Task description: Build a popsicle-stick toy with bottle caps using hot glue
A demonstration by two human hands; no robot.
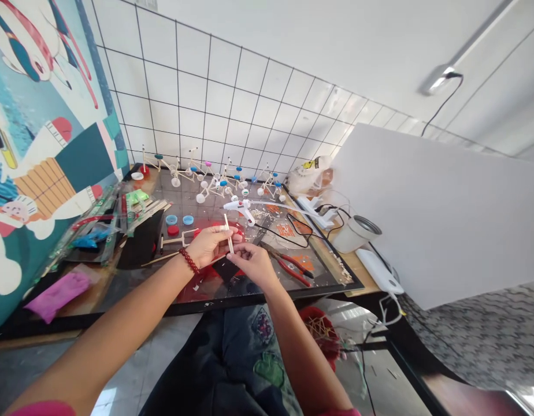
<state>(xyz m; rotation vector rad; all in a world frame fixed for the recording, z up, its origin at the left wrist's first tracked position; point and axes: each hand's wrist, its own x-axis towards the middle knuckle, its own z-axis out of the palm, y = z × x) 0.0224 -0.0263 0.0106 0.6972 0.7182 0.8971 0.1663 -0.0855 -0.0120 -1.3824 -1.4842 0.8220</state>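
Note:
My left hand (210, 244), with a red bead bracelet at the wrist, pinches a pale thin stick (226, 222) held nearly upright. Fingers of my right hand (252, 262) close on its lower end; whether it is one stick or two side by side I cannot tell. Just beyond the hands lies a white hot glue gun (241, 208). Left of them, a small frame of pale sticks (179, 239) rests near two blue bottle caps (171, 220) and a red cap (173, 230). Red-handled pliers (293, 268) lie right of my right hand.
Several small stick models with cap wheels (223, 183) stand along the back by the wire grid (232, 98). A pink packet (61, 292) and plastic bags lie left. At right are a black cable (288, 238), a power strip (314, 212) and a white container (356, 234).

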